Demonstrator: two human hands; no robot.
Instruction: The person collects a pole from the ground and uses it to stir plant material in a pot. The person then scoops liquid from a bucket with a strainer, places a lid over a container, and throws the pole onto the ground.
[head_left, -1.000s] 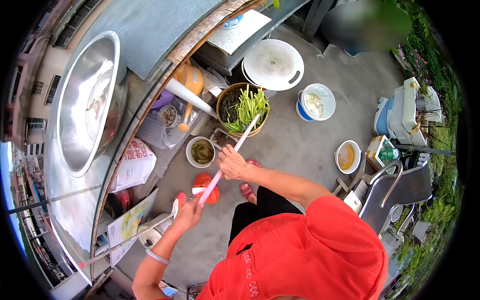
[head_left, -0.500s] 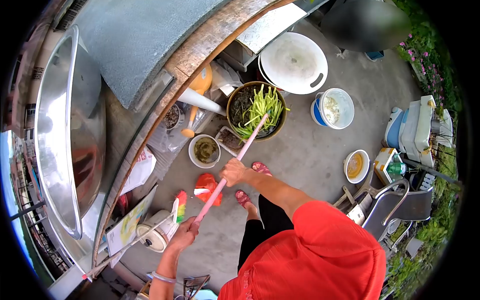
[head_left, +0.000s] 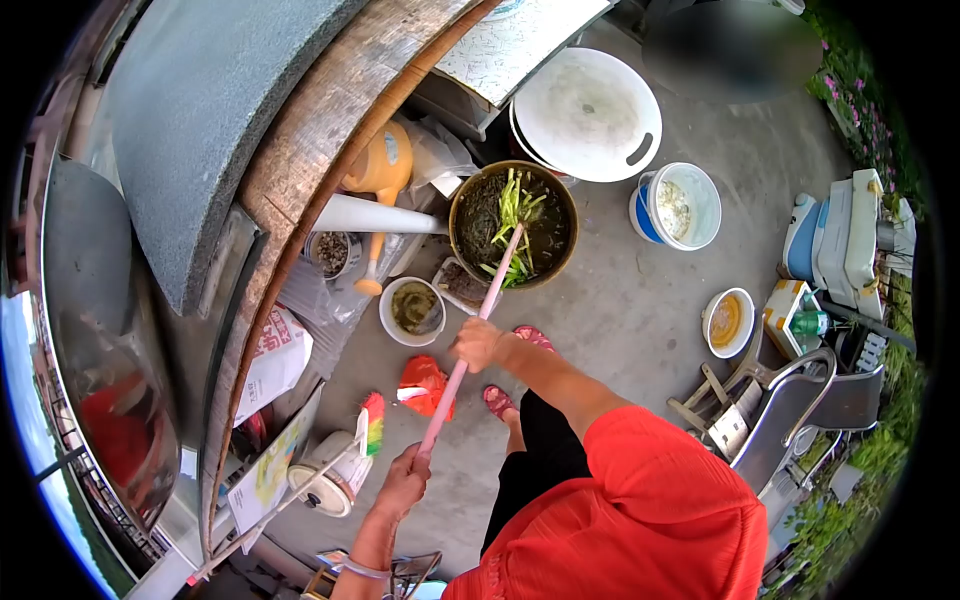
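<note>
Both my hands grip a long pink stick. My left hand, with a bracelet on its wrist, is closed around the lower end. Farther up the stick, my right hand is wrapped round it. The stick's far end reaches into a round pot that holds dark leafy matter and liquid. Green stalks lie around the stick's tip, partly sunk in the dark contents. A white bowl with greenish liquid and a small tray of dark matter stand beside the pot.
A white lid and a white-blue bucket are beyond the pot. An orange watering can is left of it. A red bag lies near my feet. A bowl, wooden stool and metal chair stand right.
Many green stalks have sunk into the pot's dark contents, and liquid now shows there. My hands still hold the stick, its tip lower in the pot. The view has shifted.
</note>
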